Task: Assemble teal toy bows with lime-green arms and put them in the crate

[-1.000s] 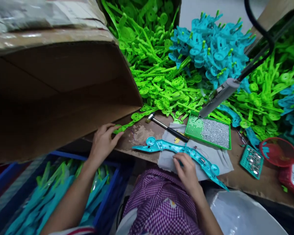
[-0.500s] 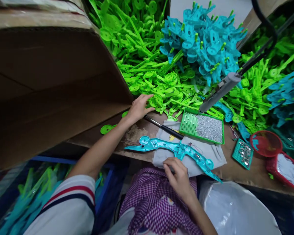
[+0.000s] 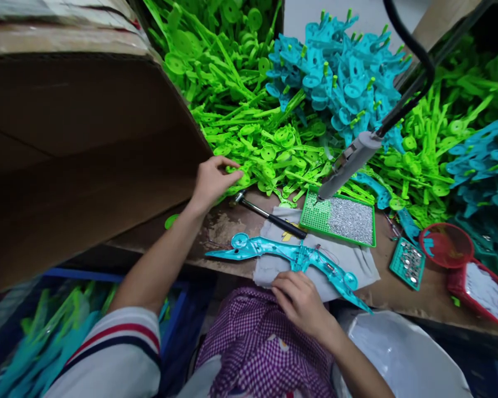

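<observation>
The blue bow-shaped shell [image 3: 269, 247] lies partly on grey cloth [image 3: 363, 266], its long axis left to right, right tip slanting nearer the person. The loosely curled right hand [image 3: 302, 301] is at its middle; the left hand [image 3: 211, 179] narrows at a lime-green part [image 3: 244, 178], hold unclear.

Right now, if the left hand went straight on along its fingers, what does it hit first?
The heaped green plastic pieces, most likely the ones right at the fingertips of the left hand. Depth is unclear from this one view, so I can't tell whether it touches them.
</observation>
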Tool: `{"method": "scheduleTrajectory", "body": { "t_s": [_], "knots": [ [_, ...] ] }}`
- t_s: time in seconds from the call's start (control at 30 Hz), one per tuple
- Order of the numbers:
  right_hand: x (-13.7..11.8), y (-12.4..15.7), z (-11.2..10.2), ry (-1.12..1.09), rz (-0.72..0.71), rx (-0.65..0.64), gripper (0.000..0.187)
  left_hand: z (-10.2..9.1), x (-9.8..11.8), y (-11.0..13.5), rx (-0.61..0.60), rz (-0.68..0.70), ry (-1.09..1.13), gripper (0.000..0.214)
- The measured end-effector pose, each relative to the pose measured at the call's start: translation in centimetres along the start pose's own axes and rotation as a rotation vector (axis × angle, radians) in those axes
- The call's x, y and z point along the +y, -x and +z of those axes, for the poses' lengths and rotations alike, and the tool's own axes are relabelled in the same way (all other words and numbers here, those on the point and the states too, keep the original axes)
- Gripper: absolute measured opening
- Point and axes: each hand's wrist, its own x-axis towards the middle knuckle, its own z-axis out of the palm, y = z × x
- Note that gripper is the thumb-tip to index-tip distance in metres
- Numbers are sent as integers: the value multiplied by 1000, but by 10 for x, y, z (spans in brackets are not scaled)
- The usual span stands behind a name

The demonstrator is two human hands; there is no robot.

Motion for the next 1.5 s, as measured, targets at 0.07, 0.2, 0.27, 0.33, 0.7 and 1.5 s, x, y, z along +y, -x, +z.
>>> {"method": "scheduleTrajectory", "body": {
  "t_s": [0.07,0.2,0.27,0.33,0.7,1.5],
  "knots": [
    [5,-1,-11,7,5,-62,17,-14,7,16,70,-48,140,20],
    [16,-16,-20,49,31,-131,21,-38,26,61,83,-274,507,25],
    [16,-27,-15,82,45,-117,22,-52,33,90,95,-319,619,30],
    [12,-39,-6,91,84,-69,22,-67,35,122,132,-323,671,33],
    [56,-165,47,106,285,-19,40,-67,30,190,128,-199,600,30],
    [9,-130,78,-160,127,96,30,-74,17,210,207,-56,542,36]
  ]
}}
